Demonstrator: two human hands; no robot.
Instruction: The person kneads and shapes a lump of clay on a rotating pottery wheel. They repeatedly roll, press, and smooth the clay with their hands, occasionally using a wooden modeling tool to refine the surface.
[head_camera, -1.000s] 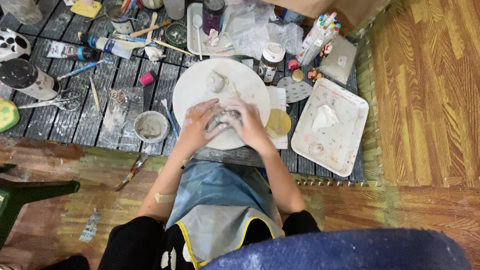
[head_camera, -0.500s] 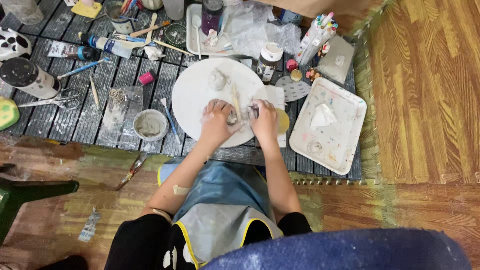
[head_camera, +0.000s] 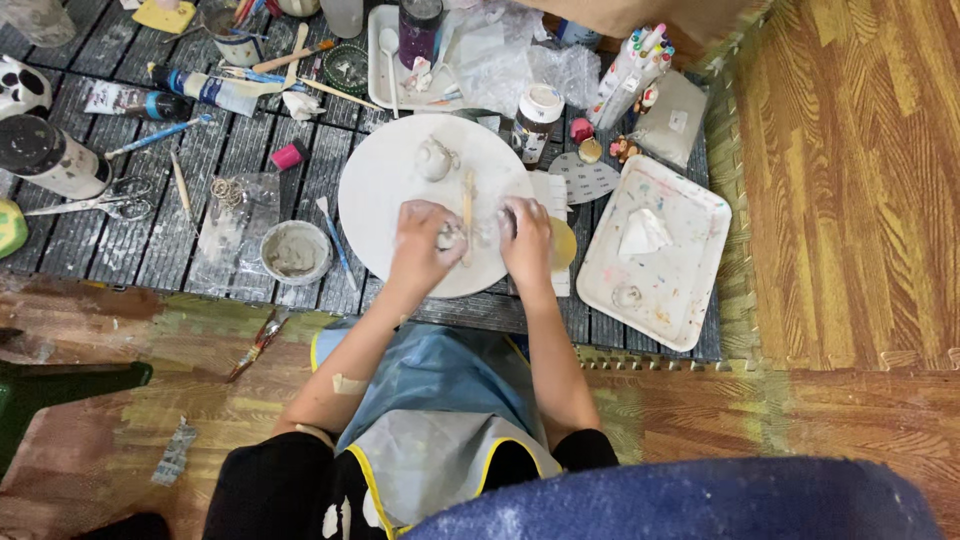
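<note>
- The left hand (head_camera: 422, 242) is seen closed in a pinch on a small lump of grey clay (head_camera: 450, 236), which lies on the lower part of a round white board (head_camera: 385, 175).
- The right hand (head_camera: 527, 238) is laid on the same board, just beside the lump, with its fingers curled down; whether anything is gripped under them cannot be told.
- Between the two hands a thin wooden stick (head_camera: 466, 200) is laid upright across the board.
- Nearer the far edge of the board a second, already shaped clay piece (head_camera: 433, 158) is set, well apart from the hands.
- As a judgement: one piece looks formed and put aside, while the lump under the hands appears only partly worked, so shaping is left to be done.
- To the left of the board, a small bowl (head_camera: 296, 251) of grey slurry is placed on the dark slatted desk (head_camera: 120, 235), with a thin brush (head_camera: 333, 232) between bowl and board.
- To the right, a paint-flecked white tray (head_camera: 690, 255) with a crumpled tissue (head_camera: 643, 233) is set.
- Beyond the board, a dark jar with a white lid (head_camera: 537, 120) and a pack of markers (head_camera: 630, 70) are found.
</note>
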